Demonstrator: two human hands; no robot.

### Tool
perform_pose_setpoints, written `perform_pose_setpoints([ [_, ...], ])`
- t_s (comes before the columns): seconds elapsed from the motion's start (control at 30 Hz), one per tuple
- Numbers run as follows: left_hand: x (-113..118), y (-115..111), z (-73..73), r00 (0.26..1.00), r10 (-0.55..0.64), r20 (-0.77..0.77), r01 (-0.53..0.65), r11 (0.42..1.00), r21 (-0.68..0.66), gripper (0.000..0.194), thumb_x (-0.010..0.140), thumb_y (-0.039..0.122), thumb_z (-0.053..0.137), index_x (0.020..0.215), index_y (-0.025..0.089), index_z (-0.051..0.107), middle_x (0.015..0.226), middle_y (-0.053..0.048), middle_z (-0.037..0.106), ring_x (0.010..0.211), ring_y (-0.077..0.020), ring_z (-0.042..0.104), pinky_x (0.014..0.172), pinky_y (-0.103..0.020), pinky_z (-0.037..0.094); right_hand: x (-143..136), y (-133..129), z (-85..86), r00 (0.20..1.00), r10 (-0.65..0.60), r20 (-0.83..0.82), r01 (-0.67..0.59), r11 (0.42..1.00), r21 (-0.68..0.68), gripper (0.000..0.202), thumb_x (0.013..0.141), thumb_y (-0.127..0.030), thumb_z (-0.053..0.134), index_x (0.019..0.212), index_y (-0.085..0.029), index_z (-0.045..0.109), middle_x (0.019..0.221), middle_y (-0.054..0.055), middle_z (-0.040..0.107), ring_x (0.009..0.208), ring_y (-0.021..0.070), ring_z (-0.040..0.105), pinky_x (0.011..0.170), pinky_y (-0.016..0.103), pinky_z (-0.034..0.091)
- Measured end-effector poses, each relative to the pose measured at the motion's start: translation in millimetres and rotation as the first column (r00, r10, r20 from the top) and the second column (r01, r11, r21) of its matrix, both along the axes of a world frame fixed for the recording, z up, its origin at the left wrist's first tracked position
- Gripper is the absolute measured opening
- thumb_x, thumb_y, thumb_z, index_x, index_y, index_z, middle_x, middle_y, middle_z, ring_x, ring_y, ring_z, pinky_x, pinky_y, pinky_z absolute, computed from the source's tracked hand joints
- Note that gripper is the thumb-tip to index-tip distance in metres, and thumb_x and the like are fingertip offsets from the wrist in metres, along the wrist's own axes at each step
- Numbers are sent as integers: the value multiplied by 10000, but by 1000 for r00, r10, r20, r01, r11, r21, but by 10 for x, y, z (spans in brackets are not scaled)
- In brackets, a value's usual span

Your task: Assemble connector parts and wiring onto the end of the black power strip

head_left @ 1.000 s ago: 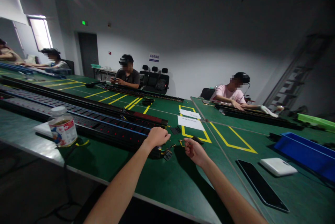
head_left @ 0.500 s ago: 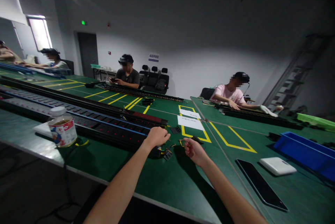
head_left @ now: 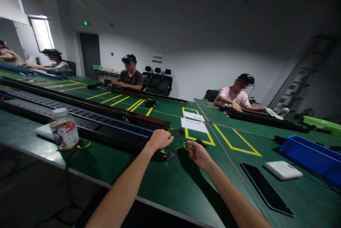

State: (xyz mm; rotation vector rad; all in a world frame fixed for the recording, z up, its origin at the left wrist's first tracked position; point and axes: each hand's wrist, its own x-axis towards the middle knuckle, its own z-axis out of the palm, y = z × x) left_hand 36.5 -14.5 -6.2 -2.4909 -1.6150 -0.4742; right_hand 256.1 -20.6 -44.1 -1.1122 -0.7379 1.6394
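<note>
A long black rail [head_left: 112,134] with red dots and a blue edge runs from the left to the middle of the bench. My left hand [head_left: 160,140] is closed over its near right end; the fingertips are mostly hidden. Just right of it, my right hand [head_left: 197,152] is closed in a pinch on a thin cable [head_left: 184,145] showing yellow. Behind those fingers lies a dark connector [head_left: 200,142]. Below the left hand, wires lead out to a black multi-pronged connector [head_left: 171,158]. Another black connector [head_left: 178,133] lies beyond, between the hands.
On the left stands a jar [head_left: 64,128] by the bench edge. To the right are a black phone [head_left: 266,188], a white box [head_left: 283,170] and a blue bin [head_left: 310,155]. Paper sheets [head_left: 195,125] lie ahead. Several co-workers sit across the green bench [head_left: 170,189].
My hands stay practically where they were. Across the bench, the person in the dark shirt has raised their head a little and moved one hand out to the left.
</note>
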Motion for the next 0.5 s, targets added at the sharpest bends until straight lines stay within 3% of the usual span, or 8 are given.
perform_pose_setpoints([
  [0.5, -1, 9, -13, 1000, 0, -7, 0, 1000, 6, 488, 979, 436, 396, 772, 181, 756, 789, -119, 748, 804, -257, 721, 763, -343, 522, 1, 3, -1, 1000, 2, 11, -2, 1000, -2, 121, 814, -179, 642, 783, -184, 526, 549, -77, 467, 395, 48, 388, 372, 161, 276],
])
